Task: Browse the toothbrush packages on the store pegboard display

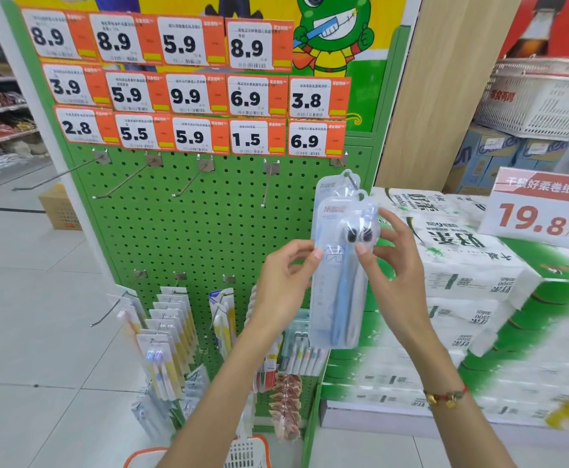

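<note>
I have both hands, left [285, 271] and right [389, 261], pinching one pack [338, 282] still on its hook; lower packs [171, 329] remain unbrowsed, I judge.

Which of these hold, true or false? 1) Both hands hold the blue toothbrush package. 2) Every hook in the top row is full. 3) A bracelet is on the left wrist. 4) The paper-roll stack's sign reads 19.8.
1) True: left hand and right hand pinch the blue toothbrush package at its sides.
2) False: the top-row hooks left of the package are bare.
3) False: the bracelet is on the right wrist.
4) True: the sign on the paper rolls reads 19.8.
</note>
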`<state>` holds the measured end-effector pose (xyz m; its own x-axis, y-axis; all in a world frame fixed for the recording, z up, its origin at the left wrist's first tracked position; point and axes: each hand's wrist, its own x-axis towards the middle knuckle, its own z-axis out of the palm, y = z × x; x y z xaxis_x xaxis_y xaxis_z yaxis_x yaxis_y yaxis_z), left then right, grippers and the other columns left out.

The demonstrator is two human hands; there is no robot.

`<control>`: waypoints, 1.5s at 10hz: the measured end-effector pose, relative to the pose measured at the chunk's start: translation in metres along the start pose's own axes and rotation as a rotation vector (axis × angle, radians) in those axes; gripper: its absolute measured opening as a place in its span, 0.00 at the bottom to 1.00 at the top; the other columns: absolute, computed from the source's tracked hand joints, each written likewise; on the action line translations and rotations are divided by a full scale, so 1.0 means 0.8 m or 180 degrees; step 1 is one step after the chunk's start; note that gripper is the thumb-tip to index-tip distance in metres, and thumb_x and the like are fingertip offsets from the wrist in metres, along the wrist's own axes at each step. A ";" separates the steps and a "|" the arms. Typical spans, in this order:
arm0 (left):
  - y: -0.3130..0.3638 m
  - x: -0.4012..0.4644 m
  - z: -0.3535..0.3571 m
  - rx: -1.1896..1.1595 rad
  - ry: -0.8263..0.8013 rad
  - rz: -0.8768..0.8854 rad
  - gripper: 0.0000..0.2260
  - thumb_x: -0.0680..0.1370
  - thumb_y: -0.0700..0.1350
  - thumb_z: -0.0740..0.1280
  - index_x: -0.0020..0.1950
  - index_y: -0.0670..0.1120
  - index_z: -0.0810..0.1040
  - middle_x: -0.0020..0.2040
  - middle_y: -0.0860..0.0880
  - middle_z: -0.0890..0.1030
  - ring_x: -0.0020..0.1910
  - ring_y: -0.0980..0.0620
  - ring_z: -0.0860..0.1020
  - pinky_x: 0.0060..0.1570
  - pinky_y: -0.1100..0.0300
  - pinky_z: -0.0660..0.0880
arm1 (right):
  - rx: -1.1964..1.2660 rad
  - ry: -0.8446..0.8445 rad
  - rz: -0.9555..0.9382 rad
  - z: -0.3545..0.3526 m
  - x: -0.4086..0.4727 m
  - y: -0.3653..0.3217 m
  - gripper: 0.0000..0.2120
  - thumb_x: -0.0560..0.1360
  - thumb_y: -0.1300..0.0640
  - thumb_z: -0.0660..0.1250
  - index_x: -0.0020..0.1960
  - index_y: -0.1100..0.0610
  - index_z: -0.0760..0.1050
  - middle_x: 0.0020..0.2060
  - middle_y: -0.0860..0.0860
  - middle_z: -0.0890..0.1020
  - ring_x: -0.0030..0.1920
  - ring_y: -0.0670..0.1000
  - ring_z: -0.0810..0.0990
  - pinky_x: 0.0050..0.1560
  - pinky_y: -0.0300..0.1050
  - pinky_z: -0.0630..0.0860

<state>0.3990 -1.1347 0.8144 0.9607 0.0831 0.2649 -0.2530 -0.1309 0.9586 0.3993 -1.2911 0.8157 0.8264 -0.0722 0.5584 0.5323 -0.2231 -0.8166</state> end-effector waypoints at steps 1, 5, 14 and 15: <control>-0.006 -0.005 -0.001 0.0070 0.0034 0.0080 0.13 0.79 0.47 0.66 0.61 0.43 0.78 0.54 0.51 0.82 0.54 0.55 0.80 0.57 0.50 0.78 | -0.0074 0.0006 -0.0136 -0.002 -0.006 0.001 0.25 0.77 0.49 0.68 0.72 0.42 0.65 0.60 0.46 0.78 0.57 0.48 0.79 0.54 0.36 0.75; -0.012 0.018 0.013 0.0055 -0.0042 -0.0145 0.12 0.79 0.47 0.66 0.61 0.45 0.78 0.56 0.50 0.81 0.55 0.52 0.79 0.51 0.52 0.81 | -0.0113 0.0036 0.0086 -0.002 0.015 0.020 0.24 0.77 0.49 0.67 0.71 0.40 0.65 0.59 0.45 0.77 0.53 0.47 0.81 0.49 0.38 0.73; -0.033 0.101 0.016 0.0818 -0.0125 -0.0299 0.09 0.80 0.44 0.64 0.60 0.46 0.77 0.60 0.51 0.80 0.55 0.54 0.76 0.61 0.49 0.73 | -0.0191 -0.0306 0.0139 0.018 0.072 0.065 0.28 0.78 0.52 0.66 0.75 0.43 0.58 0.68 0.43 0.69 0.65 0.46 0.73 0.57 0.37 0.71; -0.050 0.088 0.000 0.0877 0.0062 -0.0543 0.11 0.79 0.43 0.66 0.61 0.50 0.77 0.58 0.55 0.79 0.57 0.55 0.76 0.64 0.49 0.72 | -0.0124 -0.0228 0.0470 0.012 0.056 0.066 0.32 0.78 0.52 0.67 0.76 0.43 0.55 0.71 0.46 0.67 0.65 0.48 0.72 0.58 0.41 0.71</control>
